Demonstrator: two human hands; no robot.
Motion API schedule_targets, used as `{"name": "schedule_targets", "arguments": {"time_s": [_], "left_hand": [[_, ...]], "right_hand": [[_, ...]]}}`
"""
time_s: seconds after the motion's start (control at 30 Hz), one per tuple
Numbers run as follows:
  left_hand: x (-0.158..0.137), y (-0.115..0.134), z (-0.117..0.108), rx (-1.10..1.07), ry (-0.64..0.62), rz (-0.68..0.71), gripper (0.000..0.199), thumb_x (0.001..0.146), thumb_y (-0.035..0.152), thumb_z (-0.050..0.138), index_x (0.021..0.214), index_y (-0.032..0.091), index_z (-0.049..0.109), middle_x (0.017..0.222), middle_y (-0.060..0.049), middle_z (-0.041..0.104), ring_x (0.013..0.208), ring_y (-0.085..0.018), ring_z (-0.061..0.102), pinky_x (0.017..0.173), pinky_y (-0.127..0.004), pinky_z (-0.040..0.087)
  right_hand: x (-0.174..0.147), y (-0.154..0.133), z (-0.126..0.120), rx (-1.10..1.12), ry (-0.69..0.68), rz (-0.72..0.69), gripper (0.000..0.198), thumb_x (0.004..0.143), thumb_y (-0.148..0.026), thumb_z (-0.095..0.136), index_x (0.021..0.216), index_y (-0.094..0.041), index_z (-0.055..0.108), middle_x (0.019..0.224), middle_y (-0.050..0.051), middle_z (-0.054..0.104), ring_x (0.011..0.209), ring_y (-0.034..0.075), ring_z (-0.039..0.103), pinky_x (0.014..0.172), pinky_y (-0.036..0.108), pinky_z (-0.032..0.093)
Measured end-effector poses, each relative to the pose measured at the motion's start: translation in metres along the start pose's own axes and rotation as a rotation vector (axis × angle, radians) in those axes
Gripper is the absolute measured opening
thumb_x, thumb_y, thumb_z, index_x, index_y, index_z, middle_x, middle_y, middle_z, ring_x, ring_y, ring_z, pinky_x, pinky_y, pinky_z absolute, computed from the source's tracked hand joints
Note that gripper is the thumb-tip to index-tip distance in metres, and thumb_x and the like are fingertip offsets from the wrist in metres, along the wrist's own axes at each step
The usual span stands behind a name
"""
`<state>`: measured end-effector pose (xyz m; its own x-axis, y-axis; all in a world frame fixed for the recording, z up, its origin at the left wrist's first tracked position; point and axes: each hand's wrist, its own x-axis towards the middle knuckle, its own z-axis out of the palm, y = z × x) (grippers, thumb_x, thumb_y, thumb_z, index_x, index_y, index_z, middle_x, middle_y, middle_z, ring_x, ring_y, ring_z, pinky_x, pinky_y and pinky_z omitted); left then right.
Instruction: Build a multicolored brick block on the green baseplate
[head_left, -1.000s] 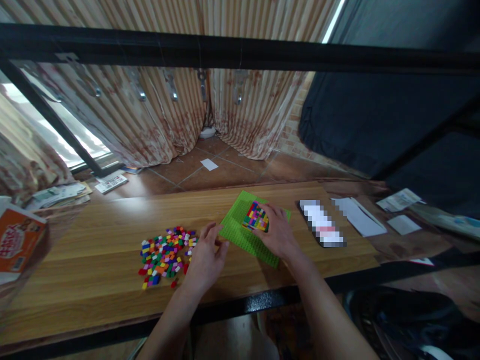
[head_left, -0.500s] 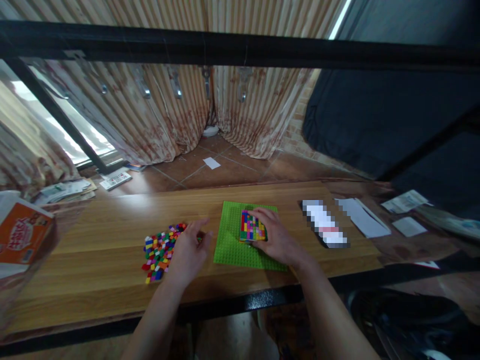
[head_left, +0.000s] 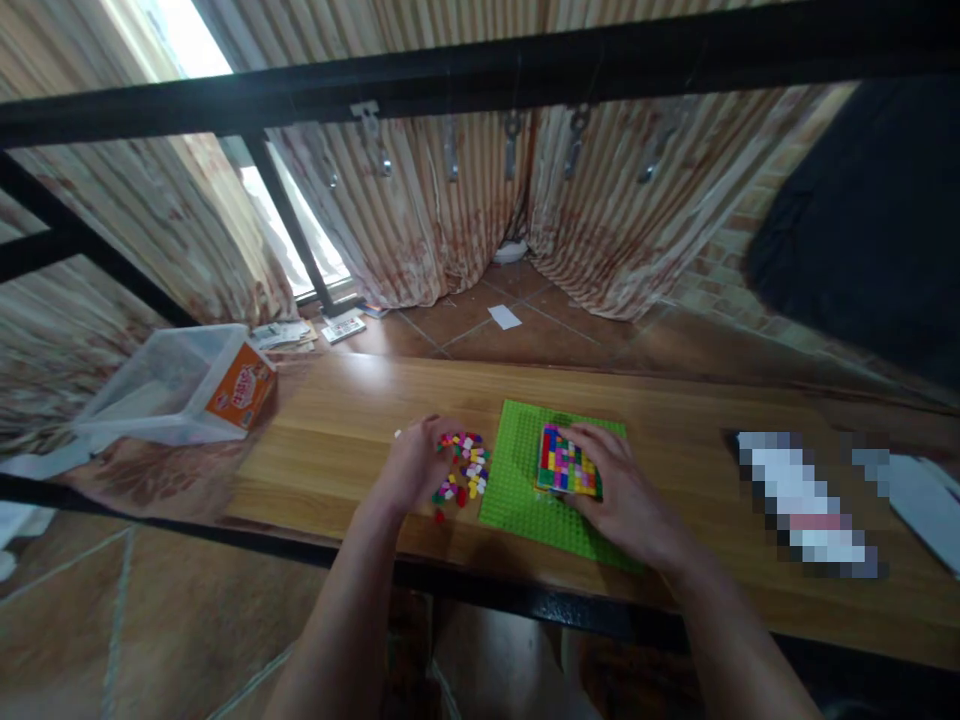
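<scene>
My right hand [head_left: 615, 490] grips a flat block of many-coloured toy bricks [head_left: 564, 460] by its right side, with fingers along the far edge and thumb at the near edge. The block is over the green studded baseplate [head_left: 510, 490]; whether it is pressed onto the studs I cannot tell. My left hand [head_left: 412, 465] is over the left part of a pile of small loose bricks [head_left: 474, 468], covering some of them. Its fingers are curved and apart, and no brick shows between them.
All this lies on a long wooden table [head_left: 315, 455] with a dark front edge. A clear plastic tub [head_left: 172, 385] with an orange label stands at the left. A blurred-out flat object [head_left: 806, 505] lies to the right. A dark metal bar [head_left: 450, 85] with hooks crosses above.
My view has swung left, bringing the whole tub into sight. My left hand has moved leftward across the loose bricks. The right hand keeps its hold on the brick block.
</scene>
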<state>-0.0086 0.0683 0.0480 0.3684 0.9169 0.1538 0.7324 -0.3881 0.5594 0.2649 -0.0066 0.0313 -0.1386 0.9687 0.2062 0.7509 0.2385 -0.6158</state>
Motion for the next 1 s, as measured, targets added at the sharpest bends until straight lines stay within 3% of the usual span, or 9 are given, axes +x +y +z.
{"name": "schedule_targets", "arguments": {"time_s": [0.27, 0.47, 1.0], "left_hand": [[-0.004, 0.017, 0.011, 0.091, -0.093, 0.102, 0.029, 0.079, 0.008, 0.053, 0.093, 0.024, 0.074, 0.093, -0.005, 0.069, 0.093, -0.021, 0.061, 0.089, -0.035, 0.047], [-0.001, 0.025, 0.023, 0.215, -0.076, 0.064, 0.018, 0.080, 0.013, 0.056, 0.085, 0.018, 0.073, 0.089, -0.009, 0.068, 0.091, -0.023, 0.060, 0.090, -0.038, 0.046], [0.005, 0.031, 0.040, 0.310, -0.013, 0.075, 0.016, 0.077, 0.010, 0.053, 0.077, 0.017, 0.067, 0.087, -0.011, 0.063, 0.090, -0.026, 0.057, 0.086, -0.042, 0.046]], "right_hand": [[0.000, 0.005, -0.003, -0.009, -0.066, -0.029, 0.067, 0.077, -0.023, 0.062, 0.141, -0.032, 0.041, 0.143, 0.007, 0.042, 0.135, 0.030, 0.038, 0.113, 0.054, 0.030], [0.000, 0.008, -0.008, 0.003, -0.100, -0.019, 0.062, 0.079, -0.026, 0.062, 0.139, -0.031, 0.045, 0.144, 0.007, 0.043, 0.135, 0.029, 0.039, 0.113, 0.054, 0.031], [0.000, 0.005, -0.013, -0.002, -0.081, -0.048, 0.063, 0.078, -0.029, 0.065, 0.138, -0.030, 0.047, 0.144, 0.008, 0.044, 0.134, 0.030, 0.041, 0.111, 0.053, 0.034]]}}
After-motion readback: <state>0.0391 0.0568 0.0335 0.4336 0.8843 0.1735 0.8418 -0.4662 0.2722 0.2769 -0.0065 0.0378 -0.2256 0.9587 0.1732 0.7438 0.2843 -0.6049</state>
